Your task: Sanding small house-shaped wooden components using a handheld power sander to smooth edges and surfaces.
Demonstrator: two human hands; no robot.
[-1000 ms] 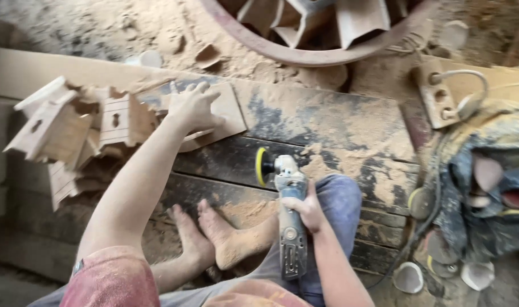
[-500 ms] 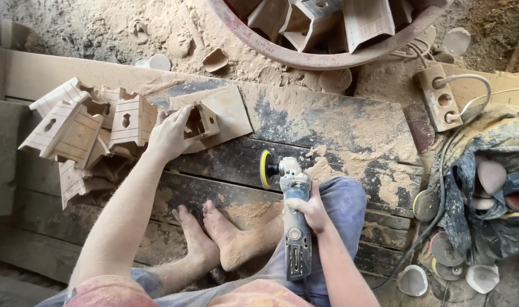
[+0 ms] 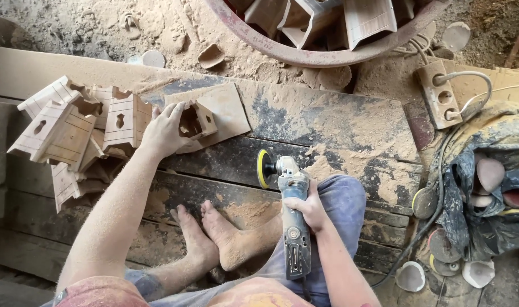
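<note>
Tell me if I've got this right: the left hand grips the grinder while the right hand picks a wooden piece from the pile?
Swapped. The head view shows the right hand gripping the grinder, while the left hand grasps a wooden piece beside the pile.

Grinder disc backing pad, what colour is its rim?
Yellow; the grinder in the right hand shows its disc edge-on, clearest in the head view.

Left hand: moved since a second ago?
Yes. The left hand has come back toward the person and now grips a small wooden house piece by the pile of pieces; earlier it reached further up the plank.
</note>
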